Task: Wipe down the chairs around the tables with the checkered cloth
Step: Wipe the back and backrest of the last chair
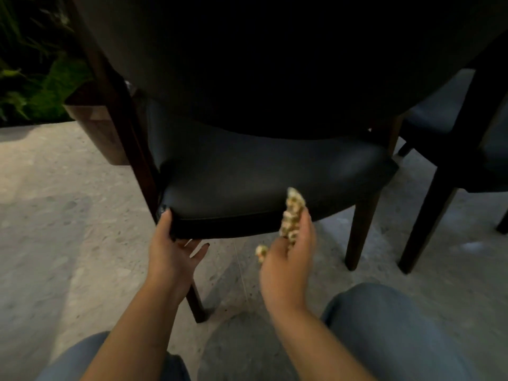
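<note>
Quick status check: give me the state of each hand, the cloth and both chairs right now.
Left hand: gripping the near chair's front left seat corner.
Right hand: holding the cloth at the seat's front edge.
Cloth: bunched up, against the seat's front edge.
Near chair: upright on the floor, seat bare.
Second chair: upright to the right, untouched by either hand.

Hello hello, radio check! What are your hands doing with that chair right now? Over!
Left hand grips the dark chair seat's front corner. Right hand holds the bunched checkered cloth at the seat's front edge. Nothing in the way.
</note>
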`<state>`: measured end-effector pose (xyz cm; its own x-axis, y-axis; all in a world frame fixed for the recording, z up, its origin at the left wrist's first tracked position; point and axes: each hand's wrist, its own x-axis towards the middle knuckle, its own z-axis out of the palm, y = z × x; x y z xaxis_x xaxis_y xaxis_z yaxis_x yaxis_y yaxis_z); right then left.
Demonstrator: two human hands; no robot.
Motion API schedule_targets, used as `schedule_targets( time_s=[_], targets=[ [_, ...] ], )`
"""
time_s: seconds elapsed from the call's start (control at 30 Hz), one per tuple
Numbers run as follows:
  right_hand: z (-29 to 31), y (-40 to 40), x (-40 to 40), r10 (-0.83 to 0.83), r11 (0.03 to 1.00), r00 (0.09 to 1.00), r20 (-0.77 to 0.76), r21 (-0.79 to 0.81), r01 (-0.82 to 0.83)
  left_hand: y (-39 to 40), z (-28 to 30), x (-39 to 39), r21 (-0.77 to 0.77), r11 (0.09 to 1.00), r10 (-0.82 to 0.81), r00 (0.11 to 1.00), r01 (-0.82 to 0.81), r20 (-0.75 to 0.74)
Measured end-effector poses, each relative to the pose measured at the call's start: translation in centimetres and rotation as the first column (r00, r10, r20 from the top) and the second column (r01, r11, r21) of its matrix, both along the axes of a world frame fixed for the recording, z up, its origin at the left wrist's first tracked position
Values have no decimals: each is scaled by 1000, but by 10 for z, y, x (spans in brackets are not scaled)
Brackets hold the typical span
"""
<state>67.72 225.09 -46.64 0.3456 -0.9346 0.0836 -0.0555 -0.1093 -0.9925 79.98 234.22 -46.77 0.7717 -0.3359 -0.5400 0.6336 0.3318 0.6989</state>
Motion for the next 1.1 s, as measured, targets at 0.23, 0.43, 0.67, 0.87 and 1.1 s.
schedule_targets(
  time_s=[0.23,0.43,0.67,0.87,1.1],
  targets=[
    [11,19,69,234,-12,815,-530,-840,-543,27,-8,8,-340,935,14,966,-104,-257],
    [-2,-12,88,27,-643,772,-635,-602,-472,27,-7,5,-332,943,-44,978,-27,-204],
    [-4,-80,47,-103,-833,655,-749,-294,-468,12,-4,1,-65,996,-68,993,62,-100],
    [1,-151,-20,-22,-615,542,-840,-417,-670,-3,-3,-9,-47,988,-149,989,150,14],
    [-4,-196,-75,-75,768,930,-359,-616,-175,-12,-10,-9,-26,989,-141,988,142,56]
  ],
)
